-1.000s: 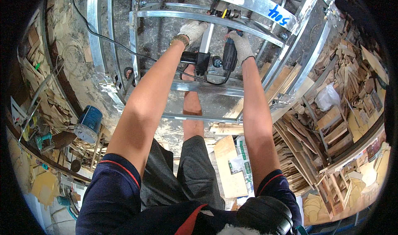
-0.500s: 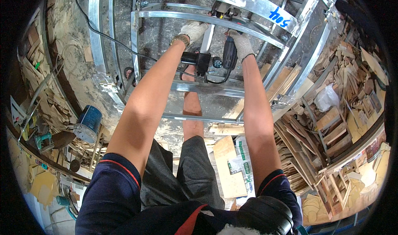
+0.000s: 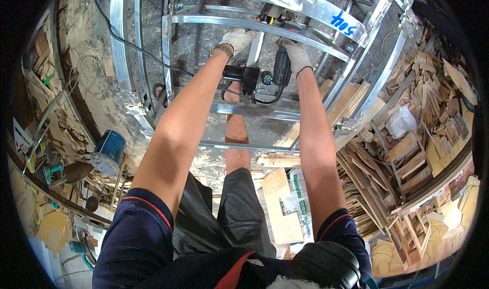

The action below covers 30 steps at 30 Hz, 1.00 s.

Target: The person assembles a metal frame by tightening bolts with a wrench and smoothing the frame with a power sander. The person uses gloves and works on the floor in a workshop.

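In a pale knit glove, my right hand (image 3: 297, 53) is wrapped round the black body of a corded power tool (image 3: 282, 67) that looks like an angle grinder. Its head end is partly hidden behind a curved metal strip (image 3: 260, 20) of the frame. My left hand (image 3: 237, 38), also gloved, is closed against the left side of a flat silver bar (image 3: 256, 48); its fingertips are hidden. A black block-like fitting (image 3: 249, 78) sits at the near end of that bar, beside a small round black piece (image 3: 267, 77).
Silver metal bars (image 3: 118, 49) form a frame around my hands and leg. A black cord (image 3: 147, 53) crosses the left side. A blue bucket (image 3: 109, 149) lies at left. Wood offcuts (image 3: 367, 187) are heaped at right, with a white plastic bag (image 3: 402, 121) on them.
Almost nothing differs. Both hands keep their hold, and the view has shifted very slightly.
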### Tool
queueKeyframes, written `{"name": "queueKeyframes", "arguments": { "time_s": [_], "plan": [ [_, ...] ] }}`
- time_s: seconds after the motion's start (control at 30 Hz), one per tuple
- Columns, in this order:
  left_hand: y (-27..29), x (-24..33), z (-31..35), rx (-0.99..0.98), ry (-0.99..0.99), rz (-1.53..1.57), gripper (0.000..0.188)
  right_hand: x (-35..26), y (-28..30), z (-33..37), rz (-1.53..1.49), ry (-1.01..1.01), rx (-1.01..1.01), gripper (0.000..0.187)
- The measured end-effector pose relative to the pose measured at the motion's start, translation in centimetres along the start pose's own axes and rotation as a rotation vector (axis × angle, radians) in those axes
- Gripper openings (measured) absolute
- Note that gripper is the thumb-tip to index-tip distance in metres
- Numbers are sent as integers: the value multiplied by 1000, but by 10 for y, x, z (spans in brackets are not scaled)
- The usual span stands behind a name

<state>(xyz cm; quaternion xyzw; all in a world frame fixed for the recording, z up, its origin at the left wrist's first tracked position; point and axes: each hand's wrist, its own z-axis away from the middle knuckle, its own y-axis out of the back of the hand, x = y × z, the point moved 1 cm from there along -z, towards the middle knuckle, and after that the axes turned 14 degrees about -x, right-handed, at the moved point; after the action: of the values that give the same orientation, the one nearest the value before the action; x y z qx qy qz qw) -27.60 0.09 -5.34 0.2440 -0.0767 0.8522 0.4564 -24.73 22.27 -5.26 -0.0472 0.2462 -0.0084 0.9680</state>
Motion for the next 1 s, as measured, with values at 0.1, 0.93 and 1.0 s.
{"name": "queueKeyframes", "arguments": {
  "time_s": [0.1,0.93,1.0],
  "plan": [
    [-1,-3,-3,18,-5,-29,63,3,2,-5,89,40,18,25],
    [-14,-29,-33,21,-33,-8,54,1,-1,-6,58,44,22,20],
    [-14,-28,-33,54,-65,-35,54,-1,-1,-5,87,63,29,20]
  ]
}}
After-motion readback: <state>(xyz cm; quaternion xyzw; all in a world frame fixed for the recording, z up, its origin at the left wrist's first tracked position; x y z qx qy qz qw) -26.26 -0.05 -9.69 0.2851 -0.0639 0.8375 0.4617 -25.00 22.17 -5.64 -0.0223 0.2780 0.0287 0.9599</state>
